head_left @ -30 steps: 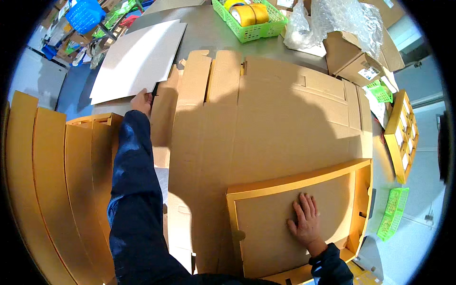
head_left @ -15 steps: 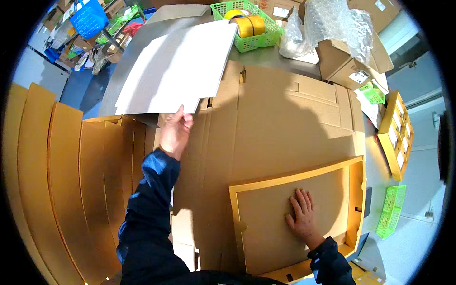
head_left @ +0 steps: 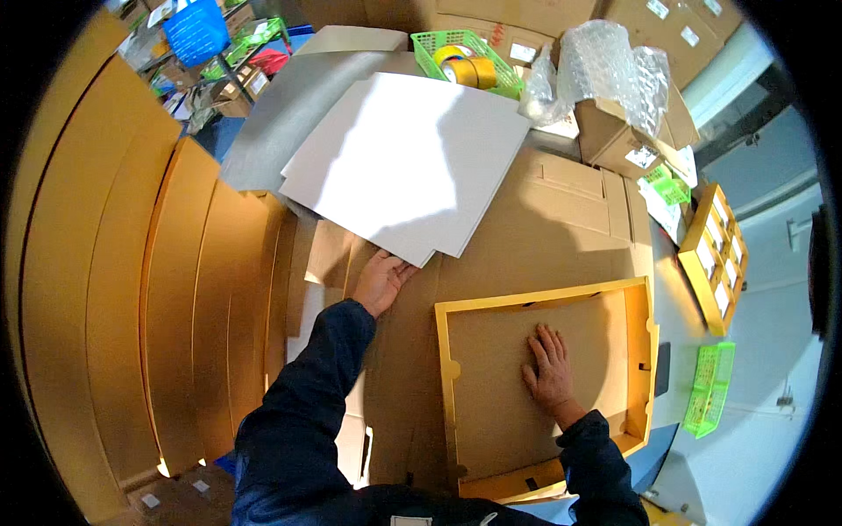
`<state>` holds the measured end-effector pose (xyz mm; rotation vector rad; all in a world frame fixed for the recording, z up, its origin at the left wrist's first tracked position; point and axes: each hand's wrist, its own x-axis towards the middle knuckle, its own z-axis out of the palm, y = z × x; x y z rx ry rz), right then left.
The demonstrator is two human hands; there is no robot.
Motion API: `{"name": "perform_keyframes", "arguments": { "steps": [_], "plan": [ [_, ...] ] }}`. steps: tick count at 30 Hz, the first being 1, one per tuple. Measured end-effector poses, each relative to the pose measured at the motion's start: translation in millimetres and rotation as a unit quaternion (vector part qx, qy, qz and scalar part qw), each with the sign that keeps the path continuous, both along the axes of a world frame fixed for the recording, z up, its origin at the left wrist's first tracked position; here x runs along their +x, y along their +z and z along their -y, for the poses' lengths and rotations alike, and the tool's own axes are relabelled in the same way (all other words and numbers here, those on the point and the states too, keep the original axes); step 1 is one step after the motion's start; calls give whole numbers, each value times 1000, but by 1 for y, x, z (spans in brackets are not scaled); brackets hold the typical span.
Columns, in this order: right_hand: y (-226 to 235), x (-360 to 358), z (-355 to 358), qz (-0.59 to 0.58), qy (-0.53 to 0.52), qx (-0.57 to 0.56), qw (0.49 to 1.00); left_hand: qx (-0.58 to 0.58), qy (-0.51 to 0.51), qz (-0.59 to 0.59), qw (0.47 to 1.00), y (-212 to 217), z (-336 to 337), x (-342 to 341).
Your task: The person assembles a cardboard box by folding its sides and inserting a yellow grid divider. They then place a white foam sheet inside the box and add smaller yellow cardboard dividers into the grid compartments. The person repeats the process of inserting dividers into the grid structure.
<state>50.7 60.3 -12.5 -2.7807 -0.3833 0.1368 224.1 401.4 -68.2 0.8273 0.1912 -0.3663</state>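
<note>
White board sheets (head_left: 412,158), at least two stacked slightly askew, lie tilted over the far part of the flat brown cardboard (head_left: 403,351). My left hand (head_left: 383,283) grips their near corner, its fingertips partly hidden under the edge. My right hand (head_left: 550,373) rests with its fingers stretched out on the inner floor of a shallow yellow-edged cardboard tray (head_left: 445,377). That tray stands on the brown cardboard at the near right, and my right hand grips nothing.
Tall cardboard panels (head_left: 123,289) stand upright along the left. At the back sit a green basket (head_left: 430,44) with tape rolls (head_left: 469,72) and a box (head_left: 605,136) topped with bubble wrap (head_left: 605,66). A divided yellow tray (head_left: 715,254) and a green basket (head_left: 709,390) are at right.
The white sheets have come nearer and to the right, turning as my left hand moves with them. My right hand stays flat in the tray. The view has shifted somewhat.
</note>
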Motion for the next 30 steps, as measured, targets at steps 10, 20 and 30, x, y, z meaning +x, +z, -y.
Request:
{"name": "perform_keyframes", "arguments": {
  "steps": [10, 20, 30],
  "plan": [
    [29, 7, -22, 155, -19, 113, 981, -85, 98, 61, 990, -7, 19, -6],
    [19, 205, -208, 200, 201, -215, 935, -189, 125, 74, 971, -19, 23, -3],
    [3, 236, -206, 80, 305, -296, 902, -200, 112, 79, 970, -9, 26, -14]
  ]
}}
